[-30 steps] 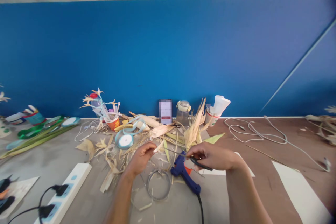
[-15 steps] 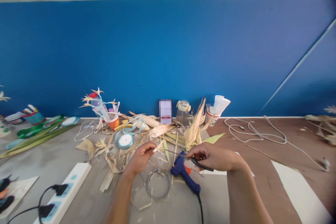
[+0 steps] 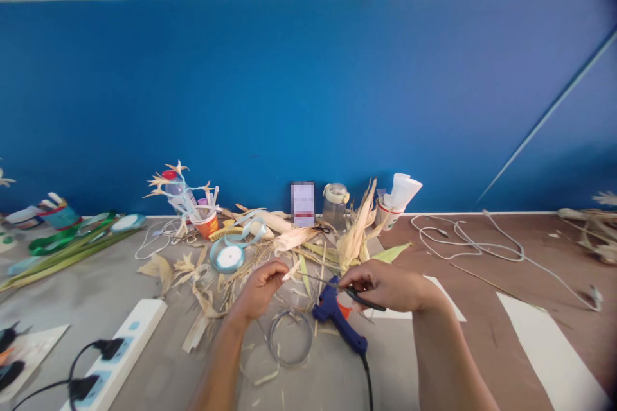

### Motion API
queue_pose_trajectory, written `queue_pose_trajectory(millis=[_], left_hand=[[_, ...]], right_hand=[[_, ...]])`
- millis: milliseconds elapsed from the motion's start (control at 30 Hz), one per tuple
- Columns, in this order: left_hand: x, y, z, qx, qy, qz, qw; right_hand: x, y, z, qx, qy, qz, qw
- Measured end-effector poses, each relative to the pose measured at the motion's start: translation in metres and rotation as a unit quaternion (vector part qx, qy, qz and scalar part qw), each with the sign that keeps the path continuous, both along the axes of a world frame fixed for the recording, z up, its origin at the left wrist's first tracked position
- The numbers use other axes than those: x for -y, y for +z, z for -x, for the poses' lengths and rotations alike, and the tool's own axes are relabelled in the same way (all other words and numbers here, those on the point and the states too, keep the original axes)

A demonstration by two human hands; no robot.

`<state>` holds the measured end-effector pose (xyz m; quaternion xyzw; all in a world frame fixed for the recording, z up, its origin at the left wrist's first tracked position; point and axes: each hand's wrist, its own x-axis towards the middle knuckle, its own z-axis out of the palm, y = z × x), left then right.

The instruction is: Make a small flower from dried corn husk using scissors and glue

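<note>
My left hand is closed, pinching a small pale strip of corn husk between thumb and fingertips. My right hand is wrapped round a slim tool with a black handle; its exact kind is hard to make out. From that hand a thin dark, straight shaft or wire runs left to the husk strip. Below the right hand lies a blue glue gun, its cord trailing toward me. A coil of grey wire rests on the table between my forearms.
Dried husks, a roll of light blue ribbon and a phone are behind my hands. A glass jar and paper cups stand near the blue partition. A power strip lies left; white cables lie right.
My right hand has shifted slightly left with the black-handled tool. My left hand stays almost in place, still pinching the husk strip.
</note>
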<state>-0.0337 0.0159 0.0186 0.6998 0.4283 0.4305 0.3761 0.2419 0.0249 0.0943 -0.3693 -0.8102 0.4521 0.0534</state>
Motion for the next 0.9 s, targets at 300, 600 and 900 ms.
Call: queue_pose_trajectory(millis=[300, 600, 900], left_hand=[[0.0019, 0.0062, -0.0016, 0.003, 0.001, 0.002, 1.000], [0.0012, 0.0054, -0.0003, 0.013, 0.000, 0.001, 1.000], [-0.0014, 0.0011, 0.0022, 0.031, 0.026, -0.006, 0.999]], right_hand=[[0.0014, 0.0027, 0.0013, -0.012, 0.010, 0.008, 1.000], [0.0019, 0.0021, 0.0027, -0.015, -0.001, 0.009, 1.000], [0.0019, -0.0035, -0.0048, 0.006, -0.063, -0.040, 0.997]])
